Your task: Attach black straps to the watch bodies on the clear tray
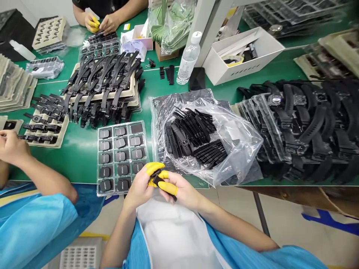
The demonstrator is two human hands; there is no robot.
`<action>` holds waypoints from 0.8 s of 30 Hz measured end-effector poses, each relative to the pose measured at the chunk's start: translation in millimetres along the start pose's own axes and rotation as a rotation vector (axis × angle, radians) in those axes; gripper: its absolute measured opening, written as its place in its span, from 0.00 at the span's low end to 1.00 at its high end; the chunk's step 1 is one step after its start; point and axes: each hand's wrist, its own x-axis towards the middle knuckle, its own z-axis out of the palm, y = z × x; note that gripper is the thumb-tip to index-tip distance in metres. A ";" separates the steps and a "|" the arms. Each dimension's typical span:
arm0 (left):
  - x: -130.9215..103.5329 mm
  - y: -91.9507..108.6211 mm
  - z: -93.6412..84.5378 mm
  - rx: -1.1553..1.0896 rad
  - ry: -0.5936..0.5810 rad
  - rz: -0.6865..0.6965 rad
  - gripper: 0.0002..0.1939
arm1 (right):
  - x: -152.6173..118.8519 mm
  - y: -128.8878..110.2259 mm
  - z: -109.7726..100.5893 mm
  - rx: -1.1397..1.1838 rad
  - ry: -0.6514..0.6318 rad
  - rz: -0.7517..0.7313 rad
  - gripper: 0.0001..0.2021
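Note:
My left hand [140, 186] and my right hand [181, 189] meet at the table's front edge, with yellow finger cots on several fingers. Between them is a small black watch case [157, 181], partly covered by the fingers; my left hand grips it. A black watch strap [175, 198] pokes out below my right thumb, and that hand is closed on it. Just left lies a clear plastic tray [98, 164] with square black watch cases [122, 170] in its pockets. Beyond my right hand an opened plastic bag [238, 149] holds many black straps [190, 129].
Strapped watches [103, 82] are heaped on stacked trays at back left, with more watches [305, 112] at right. A water bottle [189, 58], a phone [197, 79] and a white box [244, 56] stand behind the bag. One co-worker's hands [102, 24] work opposite; another's arm [42, 172] is at left.

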 end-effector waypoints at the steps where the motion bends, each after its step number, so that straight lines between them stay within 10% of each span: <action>1: -0.6 0.3 0.1 0.006 0.002 0.003 0.36 | -0.4 0.0 -1.0 0.008 0.011 0.001 0.23; 14: -10.9 -6.8 9.0 0.249 0.113 0.015 0.31 | 7.4 17.0 0.9 0.241 0.157 -0.015 0.16; 24: -16.3 4.0 -11.1 0.178 -0.071 -0.023 0.26 | 6.3 14.7 0.8 0.225 0.179 0.067 0.15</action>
